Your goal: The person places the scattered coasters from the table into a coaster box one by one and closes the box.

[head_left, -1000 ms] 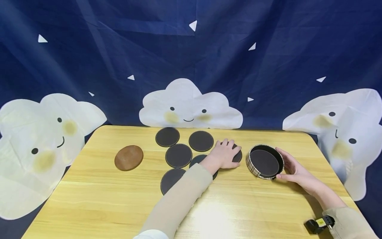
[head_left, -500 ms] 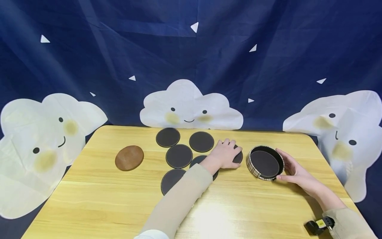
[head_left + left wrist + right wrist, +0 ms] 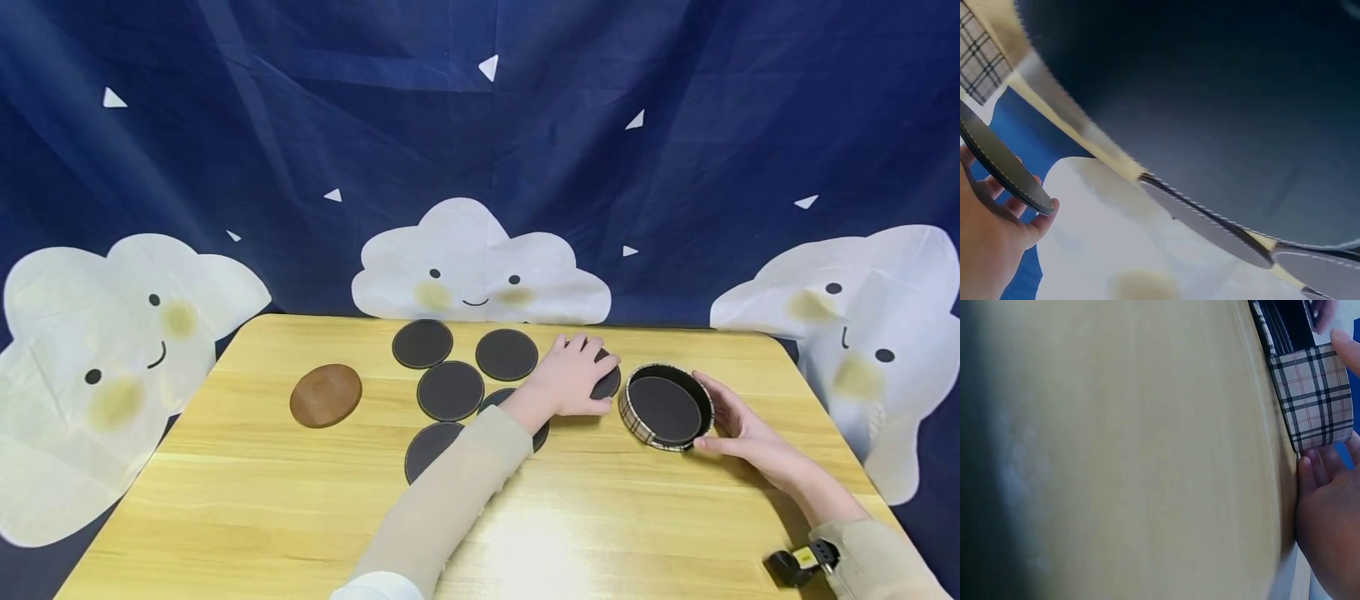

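In the head view my left hand holds a round black coaster with stitched edging. The left wrist view shows fingers and thumb gripping that coaster by its rim. Just to its right stands a round plaid coaster holder, with a black coaster lying inside. My right hand grips the holder's right side between thumb and fingers. Seen from the right wrist, the holder's plaid wall has a gap with several stacked dark edges behind it.
Several black coasters lie flat, among them a back one, a middle one and one partly under my left forearm. A brown round disc lies at left on the wooden table. A cloud-patterned curtain hangs behind.
My left hand has shifted slightly right and back with the coaster, closer to the holder. The right hand and holder have stayed put.
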A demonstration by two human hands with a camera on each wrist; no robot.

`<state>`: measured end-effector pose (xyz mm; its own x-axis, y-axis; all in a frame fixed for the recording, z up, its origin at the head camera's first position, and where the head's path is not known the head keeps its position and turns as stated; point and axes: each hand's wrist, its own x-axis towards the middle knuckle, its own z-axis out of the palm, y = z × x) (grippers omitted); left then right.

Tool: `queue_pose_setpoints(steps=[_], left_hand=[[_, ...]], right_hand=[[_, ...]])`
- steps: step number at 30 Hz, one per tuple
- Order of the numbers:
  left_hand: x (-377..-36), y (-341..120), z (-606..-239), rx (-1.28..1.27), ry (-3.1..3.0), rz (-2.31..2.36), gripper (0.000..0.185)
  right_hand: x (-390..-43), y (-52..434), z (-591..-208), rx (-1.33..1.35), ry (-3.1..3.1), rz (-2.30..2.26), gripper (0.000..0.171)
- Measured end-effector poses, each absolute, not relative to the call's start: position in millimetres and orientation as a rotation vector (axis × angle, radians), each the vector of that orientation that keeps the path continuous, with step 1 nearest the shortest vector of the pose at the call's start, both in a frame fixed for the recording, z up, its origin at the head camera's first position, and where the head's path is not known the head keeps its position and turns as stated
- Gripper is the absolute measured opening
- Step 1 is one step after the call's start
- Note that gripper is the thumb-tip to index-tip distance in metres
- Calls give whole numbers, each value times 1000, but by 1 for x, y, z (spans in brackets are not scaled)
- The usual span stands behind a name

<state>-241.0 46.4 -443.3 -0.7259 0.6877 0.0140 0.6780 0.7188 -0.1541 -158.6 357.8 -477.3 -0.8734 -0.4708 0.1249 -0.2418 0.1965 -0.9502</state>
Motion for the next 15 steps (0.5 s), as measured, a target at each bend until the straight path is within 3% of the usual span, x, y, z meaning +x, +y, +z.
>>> queue_pose_setpoints(steps=[15], left_hand=[[-227,82,-423,-1213,-2760,292,73]], right_hand=[[-158,358,-478,-651,2280,-1725,97]])
